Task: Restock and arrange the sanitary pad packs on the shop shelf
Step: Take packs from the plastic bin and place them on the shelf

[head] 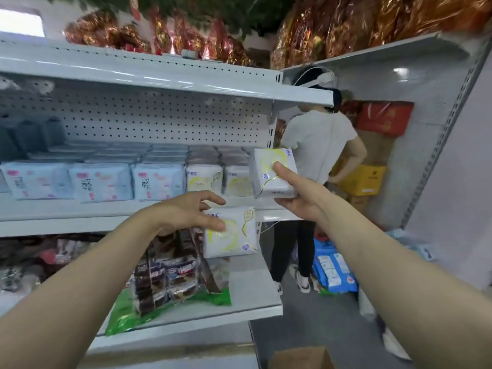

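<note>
1. gripping a white-and-yellow pad pack (262,166), the right hand (300,195) holds it tilted at the right end of the middle shelf (66,213), thumb on its face.
2. the left hand (183,211) pinches a second pack (234,241) just below that shelf's edge, thumb on front.

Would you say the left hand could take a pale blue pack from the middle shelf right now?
Probably not: the left hand is full, gripping a white and yellow pack, though the way to the pale blue packs looks unobstructed.
</note>
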`<action>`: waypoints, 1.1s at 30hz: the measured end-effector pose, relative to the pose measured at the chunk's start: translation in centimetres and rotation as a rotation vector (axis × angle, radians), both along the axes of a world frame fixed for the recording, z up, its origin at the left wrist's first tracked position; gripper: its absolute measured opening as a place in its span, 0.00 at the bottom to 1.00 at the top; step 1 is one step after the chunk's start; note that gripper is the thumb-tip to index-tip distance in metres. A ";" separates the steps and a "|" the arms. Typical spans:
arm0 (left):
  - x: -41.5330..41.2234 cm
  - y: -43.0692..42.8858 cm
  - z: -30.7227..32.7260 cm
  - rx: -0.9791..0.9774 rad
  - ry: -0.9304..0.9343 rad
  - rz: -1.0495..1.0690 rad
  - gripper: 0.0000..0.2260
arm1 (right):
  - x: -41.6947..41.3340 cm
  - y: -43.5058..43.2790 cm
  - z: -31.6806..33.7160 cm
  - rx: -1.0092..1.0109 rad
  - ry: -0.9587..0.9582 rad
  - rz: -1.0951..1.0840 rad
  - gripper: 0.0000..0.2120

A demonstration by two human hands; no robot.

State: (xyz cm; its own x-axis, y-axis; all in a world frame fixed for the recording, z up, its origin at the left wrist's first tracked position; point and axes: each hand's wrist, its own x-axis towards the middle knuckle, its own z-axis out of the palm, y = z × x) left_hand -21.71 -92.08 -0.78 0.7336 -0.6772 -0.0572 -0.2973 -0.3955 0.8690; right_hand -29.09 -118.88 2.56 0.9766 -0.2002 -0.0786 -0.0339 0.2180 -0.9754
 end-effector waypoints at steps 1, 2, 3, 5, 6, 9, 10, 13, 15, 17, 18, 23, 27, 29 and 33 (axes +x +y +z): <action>0.0 -1.7 0.3 0.014 -0.002 -0.002 0.42 | 0.5 -1.5 0.4 0.004 0.000 0.014 0.11; 0.0 -3.2 0.5 0.027 -0.008 0.005 0.37 | 1.0 -2.9 0.6 -0.004 0.000 0.031 0.11; 0.1 -4.6 0.7 0.034 -0.027 0.024 0.34 | 1.6 -4.2 0.9 -0.016 0.002 0.048 0.12; 0.4 -7.1 1.0 0.037 -0.049 0.060 0.34 | 2.7 -6.4 1.4 -0.054 0.001 0.073 0.14; 0.6 -8.1 1.2 0.036 -0.050 0.072 0.36 | 3.2 -7.4 1.7 -0.071 -0.003 0.075 0.15; 1.7 -10.9 1.9 0.094 -0.095 0.111 0.41 | 4.3 -10.0 2.5 -0.106 -0.015 0.091 0.17; 2.0 -11.7 2.4 0.133 -0.132 0.123 0.39 | 4.5 -10.7 2.8 -0.117 -0.015 0.099 0.15; 3.1 -14.2 3.6 0.211 -0.230 0.143 0.33 | 5.1 -12.3 3.6 -0.143 -0.020 0.113 0.06; 3.6 -15.8 4.3 0.242 -0.276 0.143 0.33 | 5.6 -13.2 3.9 -0.161 -0.033 0.112 0.07; 4.0 -17.3 4.9 0.254 -0.305 0.123 0.32 | 5.9 -14.1 4.2 -0.187 -0.036 0.097 0.14; 4.3 -18.0 5.0 0.256 -0.316 0.108 0.32 | 6.0 -14.6 4.3 -0.198 -0.036 0.093 0.18; 6.1 -20.6 5.5 0.261 -0.405 0.076 0.34 | 6.3 -16.5 5.1 -0.287 -0.094 0.088 0.28; 8.2 -21.6 6.1 0.304 -0.468 0.096 0.31 | 6.3 -17.6 5.5 -0.384 -0.093 0.082 0.15; 9.2 -21.9 6.3 0.321 -0.475 0.110 0.28 | 6.4 -17.9 5.6 -0.455 -0.082 0.068 0.18; 10.7 -22.5 6.7 0.351 -0.497 0.142 0.29 | 6.9 -18.4 5.7 -0.567 -0.084 0.056 0.30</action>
